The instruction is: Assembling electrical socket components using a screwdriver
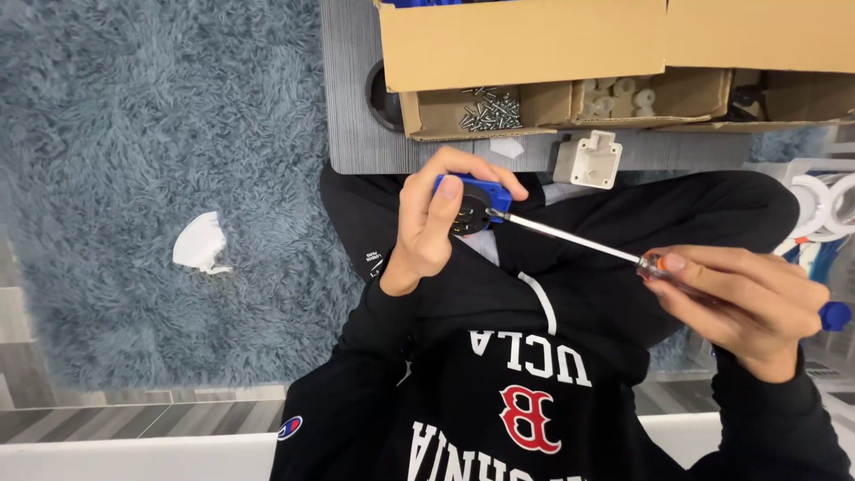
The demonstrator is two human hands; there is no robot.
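Observation:
My left hand (pixel 436 218) grips a small blue and black plastic part (pixel 475 207) above my lap. My right hand (pixel 744 303) holds a screwdriver (pixel 579 240) by its clear orange handle with a blue end cap. The long metal shaft runs up and left, and its tip meets the blue part at its right edge. Both hands are over my black trousers and black hooded top.
A grey board (pixel 356 107) lies ahead with an open cardboard box (pixel 525 44) holding compartments of screws (pixel 488 109) and white round parts (pixel 619 93). A white plastic bracket (pixel 588 160) sits near the board's edge. Crumpled white paper (pixel 200 242) lies on the blue shaggy rug. White rolls (pixel 824 205) sit at right.

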